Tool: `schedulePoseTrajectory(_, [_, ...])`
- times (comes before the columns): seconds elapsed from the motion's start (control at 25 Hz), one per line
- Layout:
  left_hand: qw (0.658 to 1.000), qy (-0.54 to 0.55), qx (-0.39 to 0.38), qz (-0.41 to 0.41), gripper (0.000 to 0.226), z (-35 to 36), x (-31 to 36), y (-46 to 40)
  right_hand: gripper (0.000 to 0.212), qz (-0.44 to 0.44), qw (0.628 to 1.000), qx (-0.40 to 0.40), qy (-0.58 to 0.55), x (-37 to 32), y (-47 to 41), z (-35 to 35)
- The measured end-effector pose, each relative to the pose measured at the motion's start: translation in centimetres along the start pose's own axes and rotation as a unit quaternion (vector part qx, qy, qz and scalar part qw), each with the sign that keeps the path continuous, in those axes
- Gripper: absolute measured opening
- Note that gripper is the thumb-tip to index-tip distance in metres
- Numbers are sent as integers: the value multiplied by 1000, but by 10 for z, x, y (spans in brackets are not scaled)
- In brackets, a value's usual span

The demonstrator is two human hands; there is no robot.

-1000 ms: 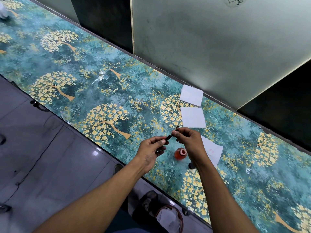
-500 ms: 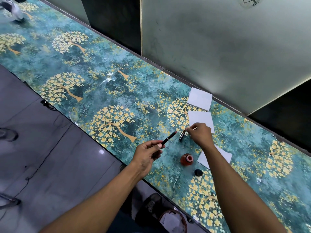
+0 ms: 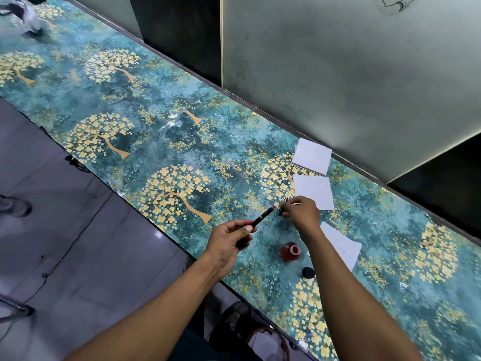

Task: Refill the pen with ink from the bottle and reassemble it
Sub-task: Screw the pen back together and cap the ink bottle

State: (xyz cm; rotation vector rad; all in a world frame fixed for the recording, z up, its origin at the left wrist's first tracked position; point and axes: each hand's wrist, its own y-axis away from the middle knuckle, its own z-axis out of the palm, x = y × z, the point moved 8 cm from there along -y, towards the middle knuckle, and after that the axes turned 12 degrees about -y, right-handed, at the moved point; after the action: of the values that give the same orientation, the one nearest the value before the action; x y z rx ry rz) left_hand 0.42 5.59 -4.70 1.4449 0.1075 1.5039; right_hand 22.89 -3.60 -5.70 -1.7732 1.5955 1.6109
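My left hand [image 3: 229, 239] holds a slim black pen part [image 3: 261, 217] with a reddish tip, pointing up and to the right above the table. A little to its right, my right hand [image 3: 302, 211] is down at the table, fingers closed on a dark pen piece [image 3: 282, 205] with a shiny metal end; most of that piece is hidden by the fingers. The open red ink bottle [image 3: 290, 252] stands on the table between my forearms. Its black cap [image 3: 308, 272] lies just to its right.
Three white paper sheets lie on the teal floral table [image 3: 182, 142]: one [image 3: 312, 156] by the wall, one [image 3: 313, 191] beyond my right hand, one [image 3: 341, 244] under my right forearm. The table's near edge drops to a grey floor [image 3: 65, 243]. Panels rise behind.
My two hands have come apart: the right hand moved away from the left to the table by the middle sheet and closed on a second pen piece. The left still holds its part.
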Motion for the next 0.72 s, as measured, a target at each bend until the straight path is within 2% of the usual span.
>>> schedulePoseTrajectory(0.08, [1000, 3, -1, -6, 18, 4, -1, -2, 15, 26, 979, -7, -204, -6, 19, -7])
schedulePoseTrajectory(0.16, [1000, 8, 0, -12, 19, 9, -2, -4, 11, 30, 956, -17, -290, -15, 34, -14])
schedulePoseTrajectory(0.24, [1000, 7, -3, -17, 18, 15, -3, -5, 11, 19, 945, -24, -326, -23, 45, -22])
schedulePoseTrajectory(0.4, [1000, 5, -20, -22, 17, 28, -6, -4, 7, -5, 945, -30, -325, -36, 55, -34])
schedulePoseTrajectory(0.72, [999, -2, -28, -22, 15, 29, -10, 2, 13, -42, 964, -17, -261, -49, 64, -39])
